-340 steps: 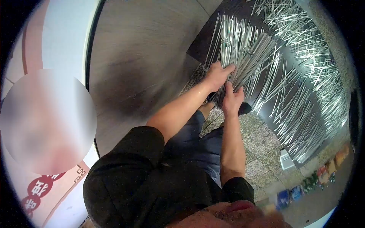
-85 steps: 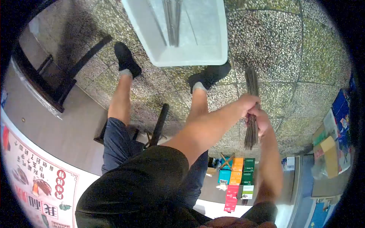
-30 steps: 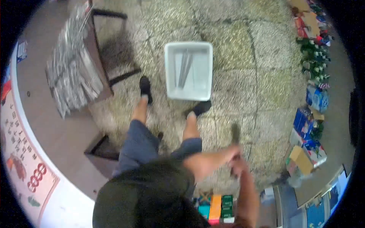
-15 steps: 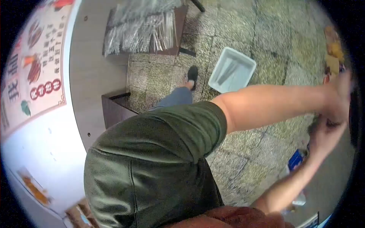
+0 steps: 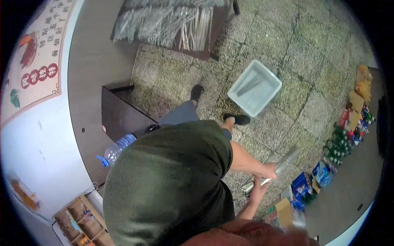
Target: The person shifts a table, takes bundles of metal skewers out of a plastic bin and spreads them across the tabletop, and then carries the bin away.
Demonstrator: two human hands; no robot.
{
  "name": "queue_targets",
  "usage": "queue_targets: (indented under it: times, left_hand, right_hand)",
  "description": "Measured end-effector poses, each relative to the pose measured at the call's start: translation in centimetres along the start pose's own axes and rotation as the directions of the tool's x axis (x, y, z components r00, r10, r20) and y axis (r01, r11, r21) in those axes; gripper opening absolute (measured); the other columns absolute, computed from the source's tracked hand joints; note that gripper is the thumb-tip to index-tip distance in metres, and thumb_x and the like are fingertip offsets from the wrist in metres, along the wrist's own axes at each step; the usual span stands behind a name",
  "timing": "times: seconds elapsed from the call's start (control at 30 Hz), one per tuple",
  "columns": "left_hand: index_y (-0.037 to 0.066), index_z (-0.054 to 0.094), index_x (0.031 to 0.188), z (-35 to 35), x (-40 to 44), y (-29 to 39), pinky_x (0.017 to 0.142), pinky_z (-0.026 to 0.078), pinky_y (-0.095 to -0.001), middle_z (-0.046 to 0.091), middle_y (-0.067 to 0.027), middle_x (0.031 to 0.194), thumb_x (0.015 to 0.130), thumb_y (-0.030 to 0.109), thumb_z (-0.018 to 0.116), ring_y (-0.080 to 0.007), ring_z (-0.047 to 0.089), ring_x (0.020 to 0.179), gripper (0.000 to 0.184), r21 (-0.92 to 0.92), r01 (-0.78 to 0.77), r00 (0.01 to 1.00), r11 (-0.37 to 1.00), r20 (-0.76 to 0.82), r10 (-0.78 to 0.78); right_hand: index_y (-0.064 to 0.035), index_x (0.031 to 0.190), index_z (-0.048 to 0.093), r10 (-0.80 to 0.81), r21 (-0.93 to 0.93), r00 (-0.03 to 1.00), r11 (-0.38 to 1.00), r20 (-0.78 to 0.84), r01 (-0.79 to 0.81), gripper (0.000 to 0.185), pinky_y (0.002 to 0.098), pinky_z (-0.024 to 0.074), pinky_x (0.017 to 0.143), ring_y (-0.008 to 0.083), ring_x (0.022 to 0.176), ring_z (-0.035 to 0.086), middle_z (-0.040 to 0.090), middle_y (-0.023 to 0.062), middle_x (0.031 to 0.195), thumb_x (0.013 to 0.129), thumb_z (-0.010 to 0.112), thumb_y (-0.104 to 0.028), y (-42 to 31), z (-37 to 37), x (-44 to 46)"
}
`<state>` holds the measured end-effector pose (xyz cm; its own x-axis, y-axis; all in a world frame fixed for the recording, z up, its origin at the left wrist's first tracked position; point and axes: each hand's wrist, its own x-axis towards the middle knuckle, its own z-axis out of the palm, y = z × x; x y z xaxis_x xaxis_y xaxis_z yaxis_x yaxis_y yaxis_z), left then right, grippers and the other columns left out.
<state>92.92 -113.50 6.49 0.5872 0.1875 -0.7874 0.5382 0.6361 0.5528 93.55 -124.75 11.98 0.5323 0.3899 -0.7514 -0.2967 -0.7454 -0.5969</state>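
Note:
My left hand (image 5: 269, 170) is closed around a bundle of thin silvery sticks (image 5: 287, 160), which looks partly clear, as if in plastic. Just below it, my right hand (image 5: 256, 189) is closed on the lower part of the same bundle, whose shiny ends (image 5: 247, 187) stick out beside the fingers. The exact kind of stick is too small to tell. Both hands are over the tiled floor, close together. A white plastic bin (image 5: 267, 101) stands on the floor near my feet, with a few similar long thin pieces (image 5: 251, 85) in it.
Many long, clear-looking sticks (image 5: 156, 26) cover a dark table (image 5: 201, 52). Beside me are a dark stool-like box (image 5: 123, 112) and a large water bottle (image 5: 119, 149). Green bottles (image 5: 338, 143) and blue packages (image 5: 322, 174) line the right wall. A wooden compartment box (image 5: 88, 225) sits lower left.
My hands came in from the far right, where they were blurred, to lower and nearer my body. The bundle now shows clearly. The view has shifted, and a second foot appears.

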Motion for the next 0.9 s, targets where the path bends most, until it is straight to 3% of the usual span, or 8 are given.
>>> queue_targets:
  times: [0.03, 0.17, 0.27, 0.33, 0.53, 0.7, 0.73, 0.9]
  left_hand:
    - [-0.002, 0.06, 0.073, -1.0, -0.5, 1.4, 0.05, 0.05, -0.0356, 0.064, -0.0141, 0.071, 0.069, 0.002, 0.062, -0.0204, 0.063, 0.058, 0.005, -0.089, -0.06, 0.996, 0.994, 0.056, 0.065]
    - [-0.003, 0.059, 0.068, -9.4, -6.2, 9.1, 0.046, 0.049, -0.0329, 0.063, -0.012, 0.062, 0.067, -0.002, 0.064, -0.0186, 0.063, 0.053, 0.005, -0.376, -0.113, 0.932, 0.92, 0.281, 0.229]
    - [-0.005, 0.06, 0.069, -17.5, -11.1, 12.9, 0.048, 0.051, -0.0313, 0.065, -0.0138, 0.066, 0.068, -0.001, 0.066, -0.0189, 0.064, 0.056, 0.007, -0.455, -0.095, 0.888, 0.885, 0.364, 0.282]
    - [-0.006, 0.063, 0.074, -24.3, -14.5, 14.4, 0.051, 0.053, -0.032, 0.068, -0.0151, 0.072, 0.068, 0.001, 0.069, -0.0195, 0.066, 0.06, 0.01, -0.501, -0.146, 0.852, 0.853, 0.375, 0.366]
    - [-0.008, 0.059, 0.104, -41.1, -19.4, 13.2, 0.072, 0.057, -0.036, 0.068, -0.0179, 0.089, 0.079, 0.006, 0.066, -0.0248, 0.068, 0.08, 0.03, -0.563, -0.161, 0.853, 0.81, 0.333, 0.401]
    - [-0.008, 0.061, 0.106, -52.2, -23.0, 11.3, 0.076, 0.055, -0.0346, 0.067, -0.0168, 0.095, 0.081, 0.011, 0.067, -0.0237, 0.066, 0.082, 0.032, -0.609, -0.153, 0.922, 0.778, 0.195, 0.334]
    - [-0.008, 0.058, 0.112, -53.4, -21.5, 9.3, 0.077, 0.055, -0.0348, 0.066, -0.0173, 0.097, 0.082, 0.012, 0.067, -0.0244, 0.066, 0.084, 0.036, -0.528, -0.288, 0.907, 0.799, 0.116, 0.404]
    - [-0.003, 0.059, 0.115, -62.6, -25.3, 5.6, 0.085, 0.051, -0.038, 0.066, -0.0152, 0.103, 0.084, 0.009, 0.064, -0.0233, 0.064, 0.092, 0.033, -0.568, -0.294, 0.932, 0.768, 0.007, 0.362]
  right_hand:
    - [0.0026, 0.138, 0.032, -0.028, 0.027, 1.0, 0.999, -0.006, 0.029, 0.059, 0.0329, 0.043, 0.087, 0.0183, 0.1, 0.051, 0.052, 0.0107, 0.116, 0.09, 0.061, -0.017, -3.7, 1.7, -1.6]
    - [0.0027, 0.127, 0.045, -0.105, 0.236, 0.991, 0.964, -0.08, 0.121, 0.044, 0.0317, 0.0445, 0.085, 0.0168, 0.098, 0.052, 0.054, 0.0099, 0.116, 0.097, 0.05, -0.029, -10.0, 5.6, -3.6]
    - [0.0034, 0.127, 0.045, -0.181, 0.173, 0.937, 0.955, -0.299, 0.239, 0.042, 0.0324, 0.0473, 0.081, 0.0182, 0.094, 0.055, 0.056, 0.011, 0.112, 0.098, 0.048, -0.028, -14.4, 13.4, -5.1]
    - [0.0037, 0.128, 0.044, -0.222, 0.244, 0.946, 0.929, -0.236, 0.278, 0.042, 0.0335, 0.0487, 0.079, 0.0199, 0.093, 0.057, 0.056, 0.0128, 0.112, 0.099, 0.047, -0.027, -16.5, 18.2, -5.8]
    - [0.0002, 0.116, 0.048, -0.244, 0.258, 0.964, 0.929, -0.11, 0.264, 0.031, 0.0304, 0.0489, 0.071, 0.0174, 0.085, 0.059, 0.06, 0.0101, 0.101, 0.097, 0.05, -0.024, -22.5, 35.7, -8.8]
    - [0.0017, 0.113, 0.05, -0.288, 0.243, 0.957, 0.927, -0.026, 0.286, 0.03, 0.0255, 0.0473, 0.069, 0.0124, 0.081, 0.058, 0.061, 0.0065, 0.095, 0.098, 0.05, -0.024, -23.6, 46.3, -8.8]
    - [0.0018, 0.111, 0.051, -0.281, 0.243, 0.96, 0.932, 0.014, 0.269, 0.029, 0.0249, 0.047, 0.068, 0.0116, 0.08, 0.057, 0.061, 0.006, 0.094, 0.098, 0.05, -0.024, -23.4, 48.0, -8.2]
    - [0.0024, 0.112, 0.052, -0.365, 0.286, 0.931, 0.89, -0.014, 0.354, 0.026, 0.0251, 0.0467, 0.071, 0.0116, 0.084, 0.057, 0.061, 0.0064, 0.098, 0.098, 0.049, -0.019, -21.0, 58.2, -8.2]
